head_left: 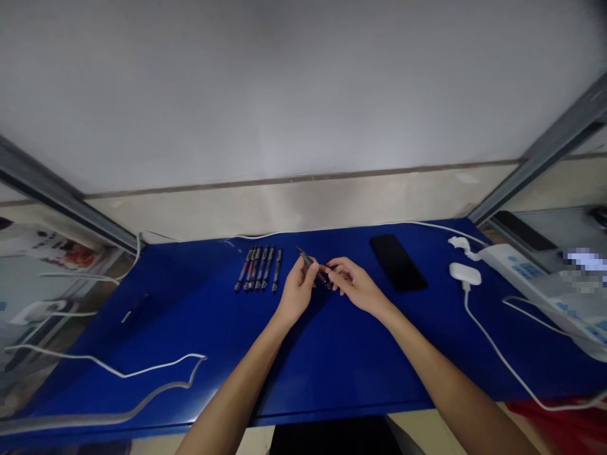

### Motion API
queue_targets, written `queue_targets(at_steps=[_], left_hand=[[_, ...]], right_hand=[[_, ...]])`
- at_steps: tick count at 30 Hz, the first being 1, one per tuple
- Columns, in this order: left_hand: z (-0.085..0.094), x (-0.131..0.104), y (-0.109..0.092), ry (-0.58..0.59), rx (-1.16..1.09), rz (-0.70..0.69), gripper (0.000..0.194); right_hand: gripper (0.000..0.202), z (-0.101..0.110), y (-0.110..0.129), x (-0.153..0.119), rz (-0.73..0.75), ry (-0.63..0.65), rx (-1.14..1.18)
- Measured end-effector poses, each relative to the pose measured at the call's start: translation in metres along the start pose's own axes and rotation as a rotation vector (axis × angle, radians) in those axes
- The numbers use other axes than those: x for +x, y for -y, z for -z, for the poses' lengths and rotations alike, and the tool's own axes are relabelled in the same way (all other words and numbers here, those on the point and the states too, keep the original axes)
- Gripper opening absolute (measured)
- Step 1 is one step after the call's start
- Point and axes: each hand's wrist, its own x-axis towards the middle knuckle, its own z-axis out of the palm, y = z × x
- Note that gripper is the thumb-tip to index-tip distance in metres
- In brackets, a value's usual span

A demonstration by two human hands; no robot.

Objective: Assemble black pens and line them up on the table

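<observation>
My left hand [298, 287] is closed around a dark pen [307, 258], which slants with its upper end toward the wall. At the pen's lower end, the thumb and fingertips of my right hand [355, 285] are closed on it. Both hands are just above the blue desk [322, 360]. Left of them lies a row of several similar dark pens [257, 268], side by side and pointing at the wall. One pen [277, 270] sits slightly apart at the row's right end. Small details on the held pen are too blurred to make out.
A black phone [398, 262] lies right of my hands. Farther right are a white earphone case [465, 273] with a cable and a white power strip [535, 284]. White cables [156, 366] cross the desk's left side, near a dark slim object [135, 308]. A wall [303, 212] closes the back.
</observation>
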Motion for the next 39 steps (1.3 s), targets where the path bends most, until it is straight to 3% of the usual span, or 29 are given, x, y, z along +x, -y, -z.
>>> queue_targets(at_steps=[4, 7, 10, 17, 20, 25, 30, 35, 39], left_hand=[[0.004, 0.004, 0.000, -0.101, -0.162, 0.017, 0.033], [0.004, 0.004, 0.000, -0.096, -0.315, 0.053, 0.031], [0.003, 0.004, 0.002, -0.083, -0.392, 0.075, 0.030], [0.003, 0.005, 0.000, -0.082, -0.450, 0.165, 0.038], [0.007, 0.005, 0.000, -0.114, -0.494, 0.152, 0.036], [0.013, 0.007, -0.001, -0.191, -0.429, 0.182, 0.038], [0.011, 0.006, -0.004, -0.187, -0.414, 0.147, 0.060], [0.013, 0.009, 0.001, -0.209, -0.270, 0.157, 0.037], [0.014, 0.009, 0.004, -0.123, -0.129, 0.159, 0.032]], right_hand=[[0.037, -0.004, 0.000, -0.002, 0.007, 0.099, 0.011], [0.040, -0.007, 0.001, -0.004, 0.028, 0.119, -0.001], [0.031, -0.008, 0.000, -0.004, 0.041, 0.111, 0.011], [0.026, 0.002, 0.003, 0.000, 0.017, -0.067, 0.079], [0.025, 0.009, 0.004, 0.001, -0.018, -0.157, 0.225], [0.024, 0.015, 0.004, 0.003, -0.059, -0.268, 0.392], [0.023, 0.017, 0.002, 0.002, -0.090, -0.186, 0.313], [0.024, 0.016, -0.001, 0.003, -0.135, -0.163, 0.304], [0.030, 0.015, 0.002, 0.003, -0.147, -0.292, 0.342]])
